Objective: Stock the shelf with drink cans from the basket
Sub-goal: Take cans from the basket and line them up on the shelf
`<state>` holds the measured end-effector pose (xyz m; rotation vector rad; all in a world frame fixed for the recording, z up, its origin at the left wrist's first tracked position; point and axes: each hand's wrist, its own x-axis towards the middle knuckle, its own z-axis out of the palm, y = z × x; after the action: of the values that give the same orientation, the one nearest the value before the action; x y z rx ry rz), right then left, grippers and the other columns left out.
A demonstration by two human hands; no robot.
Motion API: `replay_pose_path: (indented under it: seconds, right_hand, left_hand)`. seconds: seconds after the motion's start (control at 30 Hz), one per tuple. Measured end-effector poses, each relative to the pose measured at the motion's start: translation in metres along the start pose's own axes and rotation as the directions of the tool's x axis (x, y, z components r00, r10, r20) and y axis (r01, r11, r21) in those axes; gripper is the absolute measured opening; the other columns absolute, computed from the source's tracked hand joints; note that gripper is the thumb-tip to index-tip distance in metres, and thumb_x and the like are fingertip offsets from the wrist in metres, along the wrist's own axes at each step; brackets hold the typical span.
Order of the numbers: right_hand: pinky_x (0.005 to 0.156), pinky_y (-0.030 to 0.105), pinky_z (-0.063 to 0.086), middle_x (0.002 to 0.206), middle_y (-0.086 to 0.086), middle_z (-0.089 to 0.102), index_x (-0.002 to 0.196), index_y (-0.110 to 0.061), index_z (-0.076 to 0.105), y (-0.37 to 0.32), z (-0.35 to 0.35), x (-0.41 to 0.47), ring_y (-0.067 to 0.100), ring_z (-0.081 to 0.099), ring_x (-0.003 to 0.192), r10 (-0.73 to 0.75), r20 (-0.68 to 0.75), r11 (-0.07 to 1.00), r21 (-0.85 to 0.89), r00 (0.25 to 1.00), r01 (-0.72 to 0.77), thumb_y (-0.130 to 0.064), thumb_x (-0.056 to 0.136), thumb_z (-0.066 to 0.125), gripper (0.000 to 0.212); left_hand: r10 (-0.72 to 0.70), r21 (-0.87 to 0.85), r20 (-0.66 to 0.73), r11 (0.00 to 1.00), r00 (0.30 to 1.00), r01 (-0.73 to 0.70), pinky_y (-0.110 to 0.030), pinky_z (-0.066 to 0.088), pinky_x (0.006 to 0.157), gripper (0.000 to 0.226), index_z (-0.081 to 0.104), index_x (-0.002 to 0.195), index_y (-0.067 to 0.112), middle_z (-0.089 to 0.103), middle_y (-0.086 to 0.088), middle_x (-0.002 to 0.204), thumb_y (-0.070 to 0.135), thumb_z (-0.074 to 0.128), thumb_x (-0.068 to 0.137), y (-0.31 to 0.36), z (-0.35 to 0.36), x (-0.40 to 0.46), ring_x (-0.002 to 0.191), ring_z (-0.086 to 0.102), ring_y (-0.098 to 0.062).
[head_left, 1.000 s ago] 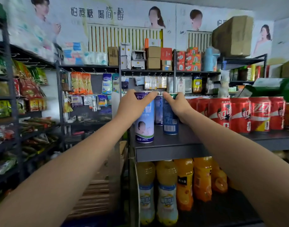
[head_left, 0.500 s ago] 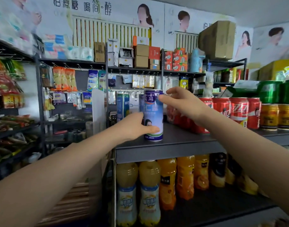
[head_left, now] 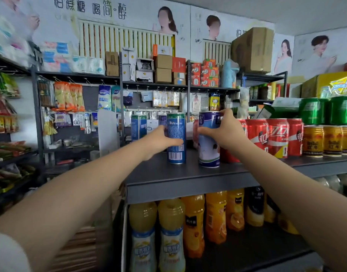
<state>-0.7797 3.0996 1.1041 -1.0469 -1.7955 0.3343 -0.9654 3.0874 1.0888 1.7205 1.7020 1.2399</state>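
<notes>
Currently both cans upright on shelf [head_left: 188, 179] near front edge. Left hand [head_left: 159, 141] wraps blue can [head_left: 176, 138]; right hand [head_left: 226, 132] clasps white-and-blue can [head_left: 209, 152] at its 3 o'clock, beside red cans [head_left: 274, 136]. Placement nearly done; basket unseen, remainder unknown.

Both bare arms extended toward 12 o'clock, forearms converging. Left hand [head_left: 159, 141] curled, thumb and fingers wrapped in a grasp. Right hand [head_left: 225, 130] at its 3 o'clock, likewise clasped, fingers spread.
</notes>
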Motion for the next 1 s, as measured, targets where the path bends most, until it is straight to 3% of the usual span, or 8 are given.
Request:
replay_pose_path:
  seconds: [0.13, 0.3, 0.47, 0.57, 0.63, 0.77, 0.87, 1.0]
  right_hand:
    - [0.065, 0.032, 0.043, 0.121, 0.017, 0.058, 0.132, -0.005, 0.027, 0.0, 0.01, 0.006, 0.029, 0.057, 0.081, -0.058, 0.012, 0.998, -0.037, 0.998, 0.059, -0.03, 0.078, 0.074, 0.076]
    - [0.07, 0.038, 0.05, 0.119, 0.013, 0.062, 0.137, -0.017, 0.032, -0.005, 0.027, 0.023, 0.026, 0.06, 0.084, -0.154, 0.098, 0.976, -0.14, 0.983, 0.167, -0.038, 0.079, 0.071, 0.072]
    - [0.062, 0.034, 0.04, 0.091, 0.016, 0.062, 0.134, -0.008, 0.033, -0.01, 0.041, 0.034, 0.025, 0.053, 0.073, -0.187, 0.174, 0.945, -0.237, 0.967, 0.226, -0.044, 0.081, 0.067, 0.072]
    - [0.073, 0.041, 0.048, 0.098, 0.018, 0.063, 0.13, -0.005, 0.035, -0.007, 0.038, 0.04, 0.032, 0.06, 0.086, -0.188, 0.254, 0.966, -0.128, 0.949, 0.225, -0.036, 0.089, 0.058, 0.057]
    - [0.084, 0.041, 0.049, 0.112, 0.017, 0.063, 0.129, -0.007, 0.037, -0.003, 0.035, 0.043, 0.032, 0.061, 0.098, -0.187, 0.289, 0.975, -0.06, 0.939, 0.212, -0.023, 0.089, 0.058, 0.047]
    - [0.067, 0.031, 0.042, 0.11, 0.017, 0.062, 0.123, -0.006, 0.041, -0.001, 0.049, 0.058, 0.025, 0.056, 0.08, -0.198, 0.243, 0.95, -0.191, 0.949, 0.247, -0.025, 0.085, 0.065, 0.048]
    - [0.055, 0.028, 0.04, 0.113, 0.019, 0.055, 0.121, -0.007, 0.038, -0.005, 0.072, 0.069, 0.028, 0.059, 0.072, -0.129, 0.181, 0.934, -0.308, 0.975, 0.18, -0.027, 0.087, 0.063, 0.047]
    - [0.068, 0.04, 0.046, 0.131, 0.025, 0.04, 0.131, -0.007, 0.033, -0.002, 0.093, 0.085, 0.042, 0.059, 0.102, -0.05, 0.115, 0.897, -0.432, 0.992, 0.095, -0.026, 0.089, 0.061, 0.054]
  left_hand:
    - [0.012, -0.037, -0.079, 0.999, 0.997, -0.015, -0.041, 0.043, 0.104, 0.074, 0.033, 0.136, 0.009, 0.052, -0.008, 0.134, 0.02, 0.075, 0.077, -0.004, 0.008, 0.006, 0.119, 0.053, -0.024]
    - [0.026, 0.076, -0.176, 0.997, 0.984, -0.012, -0.037, 0.046, 0.095, 0.082, 0.021, 0.136, 0.012, 0.05, -0.001, 0.122, 0.018, 0.076, 0.076, -0.015, -0.023, 0.002, 0.108, 0.052, -0.02]
    - [0.052, 0.321, -0.271, 0.946, 0.961, 0.039, -0.045, 0.05, 0.092, 0.075, 0.036, 0.131, 0.008, 0.058, -0.012, 0.123, 0.021, 0.079, 0.072, -0.017, -0.041, -0.001, 0.11, 0.058, -0.03]
    - [0.073, 0.392, -0.287, 0.919, 0.955, 0.048, -0.041, 0.052, 0.076, 0.107, -0.006, 0.149, 0.018, 0.061, -0.015, 0.101, 0.015, 0.075, 0.078, -0.016, -0.04, -0.001, 0.082, 0.063, -0.029]
    - [0.12, 0.488, -0.261, 0.873, 0.958, 0.023, -0.04, 0.05, 0.067, 0.114, -0.017, 0.147, 0.028, 0.059, -0.015, 0.083, 0.012, 0.073, 0.079, -0.014, -0.041, -0.005, 0.059, 0.054, -0.022]
    - [0.163, 0.628, -0.299, 0.775, 0.94, 0.065, -0.035, 0.05, 0.075, 0.094, 0.01, 0.147, 0.034, 0.031, -0.021, 0.137, 0.003, 0.067, 0.08, -0.014, -0.051, 0.001, 0.073, 0.052, -0.022]
    - [0.172, 0.606, -0.324, 0.793, 0.93, 0.065, -0.038, 0.048, 0.086, 0.078, 0.026, 0.141, 0.021, 0.03, -0.016, 0.135, 0.027, 0.071, 0.078, -0.011, -0.05, 0.008, 0.095, 0.053, -0.029]
    - [0.246, 0.626, -0.344, 0.779, 0.906, 0.027, -0.039, 0.045, 0.089, 0.072, 0.031, 0.135, 0.012, 0.037, -0.016, 0.133, 0.029, 0.073, 0.079, -0.015, -0.04, 0.016, 0.112, 0.052, -0.034]
